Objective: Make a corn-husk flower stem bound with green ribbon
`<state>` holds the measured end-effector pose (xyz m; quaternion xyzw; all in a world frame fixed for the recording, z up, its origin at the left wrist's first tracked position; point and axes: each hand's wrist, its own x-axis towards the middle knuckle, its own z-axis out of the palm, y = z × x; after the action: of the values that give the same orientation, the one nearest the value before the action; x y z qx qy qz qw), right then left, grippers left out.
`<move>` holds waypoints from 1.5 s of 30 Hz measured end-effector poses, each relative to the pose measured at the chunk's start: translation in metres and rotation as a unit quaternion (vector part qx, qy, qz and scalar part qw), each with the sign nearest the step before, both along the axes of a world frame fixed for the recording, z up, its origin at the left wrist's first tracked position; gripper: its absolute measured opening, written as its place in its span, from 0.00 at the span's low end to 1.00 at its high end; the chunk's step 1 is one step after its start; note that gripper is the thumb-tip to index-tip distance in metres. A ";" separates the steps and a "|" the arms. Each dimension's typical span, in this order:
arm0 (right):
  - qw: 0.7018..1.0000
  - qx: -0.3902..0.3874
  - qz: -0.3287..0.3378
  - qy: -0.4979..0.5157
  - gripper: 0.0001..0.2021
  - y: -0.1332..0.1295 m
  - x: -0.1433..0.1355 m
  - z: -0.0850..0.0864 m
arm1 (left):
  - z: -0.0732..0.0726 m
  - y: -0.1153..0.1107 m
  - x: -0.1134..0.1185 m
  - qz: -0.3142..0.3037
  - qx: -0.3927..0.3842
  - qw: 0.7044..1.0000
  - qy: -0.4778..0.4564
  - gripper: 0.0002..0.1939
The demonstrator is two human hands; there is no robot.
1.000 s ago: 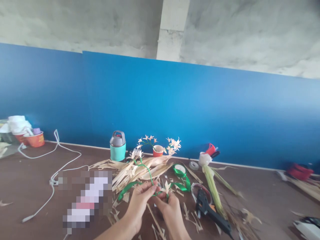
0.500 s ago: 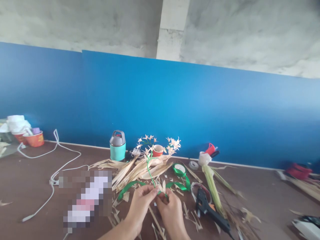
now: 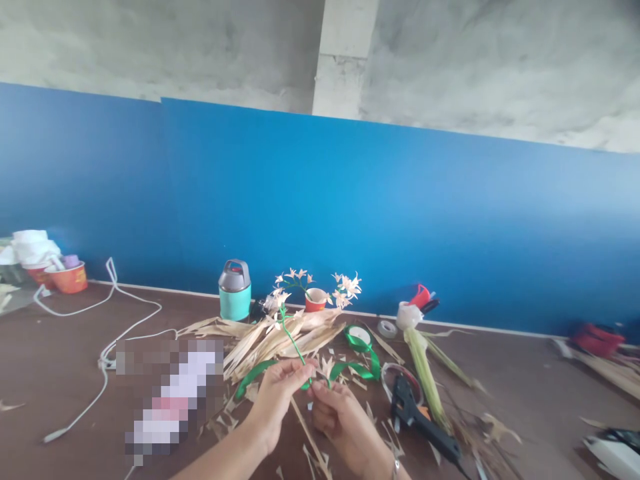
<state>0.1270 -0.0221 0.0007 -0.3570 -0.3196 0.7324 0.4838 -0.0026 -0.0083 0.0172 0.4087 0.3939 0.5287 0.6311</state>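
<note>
The left hand (image 3: 281, 393) pinches a green-stemmed flower spray (image 3: 293, 341) between thumb and fingers, its long axis slanting, blossoms toward eleven o'clock; the right hand (image 3: 345, 419) pinches a single blossom (image 3: 327, 367) just beside it. Dry husks (image 3: 320, 331) cover the brown tabletop (image 3: 520, 373) at twelve. At ten, yellow print on an orange-red paper cup (image 3: 73, 280) is too small to read. Behind rise a blue partition (image 3: 350, 187), then a grey concrete wall (image 3: 200, 47).

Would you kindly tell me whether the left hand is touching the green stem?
Touching: the head view shows the left hand pinching the green stem between thumb and fingers.
</note>
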 end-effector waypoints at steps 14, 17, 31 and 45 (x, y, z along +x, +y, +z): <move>0.898 0.141 -0.201 -0.364 0.14 -0.005 -0.008 -0.004 | -0.003 -0.007 0.006 0.057 0.013 0.995 0.087 0.16; 0.826 0.212 -0.249 -0.460 0.11 -0.008 -0.009 -0.009 | -0.009 -0.010 0.008 0.059 0.007 0.996 0.071 0.18; 0.995 0.009 -0.080 -0.057 0.15 0.001 -0.003 -0.004 | -0.005 0.002 -0.001 0.028 0.010 0.999 0.030 0.13; 0.869 0.263 -0.182 -0.378 0.06 -0.008 -0.006 -0.004 | -0.010 -0.006 0.005 -0.007 -0.030 0.999 -0.037 0.14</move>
<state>0.1207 -0.0298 -0.0032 -0.5181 -0.5883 0.3292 0.5264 0.0019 -0.0146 0.0068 0.3725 0.3832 0.5266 0.6611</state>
